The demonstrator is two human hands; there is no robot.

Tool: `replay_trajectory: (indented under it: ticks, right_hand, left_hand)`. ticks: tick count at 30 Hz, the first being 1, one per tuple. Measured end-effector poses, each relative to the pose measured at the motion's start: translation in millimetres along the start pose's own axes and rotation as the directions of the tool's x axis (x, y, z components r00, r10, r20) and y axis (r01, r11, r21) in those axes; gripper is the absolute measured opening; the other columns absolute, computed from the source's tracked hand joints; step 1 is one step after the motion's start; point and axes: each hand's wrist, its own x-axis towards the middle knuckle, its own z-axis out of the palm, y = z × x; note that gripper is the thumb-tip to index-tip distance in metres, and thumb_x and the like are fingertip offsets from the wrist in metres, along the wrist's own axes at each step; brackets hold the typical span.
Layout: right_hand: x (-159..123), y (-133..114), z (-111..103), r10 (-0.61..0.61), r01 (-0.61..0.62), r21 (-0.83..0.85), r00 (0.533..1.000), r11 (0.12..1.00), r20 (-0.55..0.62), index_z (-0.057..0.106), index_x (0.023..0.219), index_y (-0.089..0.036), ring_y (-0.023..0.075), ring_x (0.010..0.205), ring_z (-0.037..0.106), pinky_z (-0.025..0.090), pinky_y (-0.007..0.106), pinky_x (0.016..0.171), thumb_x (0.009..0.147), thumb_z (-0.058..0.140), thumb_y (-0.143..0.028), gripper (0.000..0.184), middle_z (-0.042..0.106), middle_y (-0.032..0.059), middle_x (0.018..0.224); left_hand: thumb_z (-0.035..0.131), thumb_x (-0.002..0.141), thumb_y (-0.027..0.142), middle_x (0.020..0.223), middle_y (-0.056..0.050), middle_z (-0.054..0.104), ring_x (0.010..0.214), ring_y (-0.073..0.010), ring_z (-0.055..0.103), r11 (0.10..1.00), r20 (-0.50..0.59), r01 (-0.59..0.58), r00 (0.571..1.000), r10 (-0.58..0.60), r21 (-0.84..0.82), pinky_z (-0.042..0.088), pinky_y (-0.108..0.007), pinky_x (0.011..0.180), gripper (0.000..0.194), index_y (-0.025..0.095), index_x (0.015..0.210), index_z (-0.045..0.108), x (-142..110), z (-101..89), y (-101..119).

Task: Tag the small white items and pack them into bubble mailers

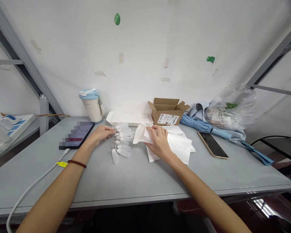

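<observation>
My left hand (102,133) reaches to the far left edge of a cluster of small translucent white tags with loops (123,139). Its fingertips are pinched together at the loop end of one tag. Several tags lie in a loose column on the grey table (106,184). My right hand (158,139) grips a white padded envelope (140,134), tilted up off the table, its mouth end toward the tags. Under that hand more white bubble envelopes (180,147) lie in an overlapping pile. What the envelope contains is hidden.
Behind stand an open cardboard box (167,111) and a stack of flat white envelopes (133,119). A tumbler (92,106) and a charging phone (79,136) are left. A second phone (212,144), a blue umbrella (199,124) and a plastic bag (223,116) are right.
</observation>
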Motion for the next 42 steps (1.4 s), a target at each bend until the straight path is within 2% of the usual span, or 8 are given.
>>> replay_trajectory:
  ticks: [6, 14, 20, 24, 29, 37, 39, 42]
  right_hand:
    - [0, 0, 1, 0.017, -0.017, -0.005, 1.000, 1.000, -0.003, 0.042, 0.128, -0.013, 0.0277, 0.105, 0.041, 0.030, 0.041, 0.088, 0.079, 0.061, -0.036, 0.057, 0.047, 0.0163, 0.118]
    - [0, -1, 1, 0.047, -0.045, -0.033, 0.998, 0.998, 0.046, 0.035, 0.135, -0.014, 0.0293, 0.106, 0.039, 0.028, 0.043, 0.090, 0.079, 0.060, -0.038, 0.066, 0.053, 0.0151, 0.118]
    - [-1, -1, 3, 0.061, -0.059, -0.044, 0.997, 0.997, 0.050, 0.035, 0.135, -0.015, 0.0288, 0.105, 0.041, 0.028, 0.042, 0.090, 0.079, 0.059, -0.038, 0.065, 0.053, 0.0145, 0.115]
    - [-1, -1, 3, 0.067, -0.066, -0.016, 0.996, 0.998, 0.059, 0.034, 0.135, -0.014, 0.0284, 0.105, 0.043, 0.028, 0.043, 0.091, 0.080, 0.058, -0.035, 0.063, 0.053, 0.0147, 0.116]
    - [0, -2, 2, 0.063, -0.064, 0.011, 0.996, 0.998, 0.057, 0.036, 0.133, -0.013, 0.0280, 0.105, 0.044, 0.028, 0.043, 0.091, 0.080, 0.058, -0.035, 0.061, 0.054, 0.0150, 0.117]
    - [-1, -3, 3, -0.002, 0.000, 0.051, 0.999, 0.999, 0.036, 0.040, 0.129, -0.012, 0.0269, 0.102, 0.046, 0.028, 0.041, 0.091, 0.081, 0.056, -0.033, 0.054, 0.056, 0.0148, 0.114]
    - [-1, -3, 3, -0.007, 0.005, 0.053, 1.000, 0.999, 0.030, 0.041, 0.129, -0.012, 0.0267, 0.102, 0.047, 0.028, 0.041, 0.091, 0.082, 0.055, -0.032, 0.053, 0.056, 0.0146, 0.114]
    - [-1, -2, 3, 0.000, 0.000, 0.060, 1.000, 0.998, 0.009, 0.041, 0.128, -0.012, 0.0268, 0.102, 0.047, 0.028, 0.041, 0.090, 0.082, 0.055, -0.032, 0.052, 0.056, 0.0146, 0.114]
  left_hand:
    - [0.072, 0.054, 0.042, 0.070, -0.005, 0.064, 0.052, -0.0113, 0.048, 0.998, -0.062, 0.025, 0.998, -0.029, -0.055, 0.034, -0.023, 0.045, 0.029, 0.015, 0.062, 0.066, -3, -0.1, 7]
    - [0.066, 0.064, 0.034, 0.057, 0.000, 0.052, 0.056, -0.0114, 0.044, 0.984, -0.157, -0.085, 0.986, 0.060, -0.160, 0.032, -0.023, 0.047, 0.020, 0.015, 0.067, 0.068, -10, -4.1, 18]
    - [0.069, 0.064, 0.038, 0.059, -0.001, 0.053, 0.054, -0.0098, 0.042, 0.915, 0.058, -0.176, 0.976, 0.210, -0.364, 0.032, -0.023, 0.048, 0.022, 0.016, 0.063, 0.067, -17, -6.5, 28]
    - [0.069, 0.065, 0.038, 0.055, 0.000, 0.050, 0.051, -0.0090, 0.040, 0.928, 0.195, -0.218, 0.939, 0.284, -0.302, 0.030, -0.024, 0.048, 0.022, 0.016, 0.063, 0.068, -26, 7.3, 34]
    - [0.067, 0.068, 0.041, 0.055, 0.001, 0.052, 0.052, -0.0103, 0.042, 0.919, 0.181, -0.315, 0.915, 0.360, -0.238, 0.032, -0.024, 0.050, 0.024, 0.017, 0.068, 0.069, -37, 37.0, 38]
    - [0.058, 0.077, 0.034, 0.062, 0.000, 0.056, 0.057, -0.0119, 0.047, 0.765, 0.144, -0.644, 0.760, 0.634, 0.025, 0.038, -0.025, 0.057, 0.022, 0.021, 0.074, 0.075, -55, 78.0, 36]
    - [0.055, 0.079, 0.034, 0.065, -0.001, 0.061, 0.058, -0.0126, 0.050, 0.770, 0.144, -0.638, 0.764, 0.629, 0.024, 0.039, -0.025, 0.058, 0.025, 0.020, 0.079, 0.075, -55, 75.9, 38]
    - [0.055, 0.077, 0.038, 0.081, -0.003, 0.070, 0.069, -0.0157, 0.057, 0.844, 0.065, -0.537, 0.841, 0.536, -0.014, 0.042, -0.025, 0.062, 0.028, 0.018, 0.084, 0.074, -47, 57.2, 41]
